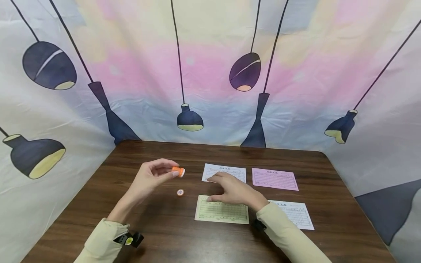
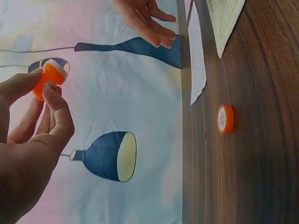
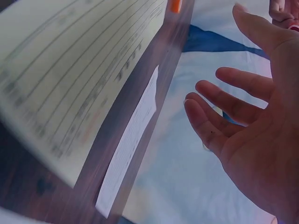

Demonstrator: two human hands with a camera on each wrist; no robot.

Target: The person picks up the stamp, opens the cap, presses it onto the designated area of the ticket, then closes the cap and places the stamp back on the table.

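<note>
My left hand (image 1: 152,177) pinches a small orange stamp (image 1: 178,171) between thumb and fingers, raised over the left part of the table. In the left wrist view the stamp (image 2: 48,78) is tilted, with its white end up and away from the palm. A round orange cap (image 1: 180,192) with a printed white top lies on the wood below that hand. My right hand (image 1: 234,189) holds nothing, its fingers spread apart above the yellow form (image 1: 222,212) and the upper white form (image 1: 230,172). In the right wrist view that hand (image 3: 261,112) shows its bare palm.
A pink form (image 1: 275,179) lies at the back right, and another white form (image 1: 297,215) is partly covered by the right forearm. Behind the dark wooden table (image 1: 158,233) hangs a cloth (image 1: 213,84) printed with lamps.
</note>
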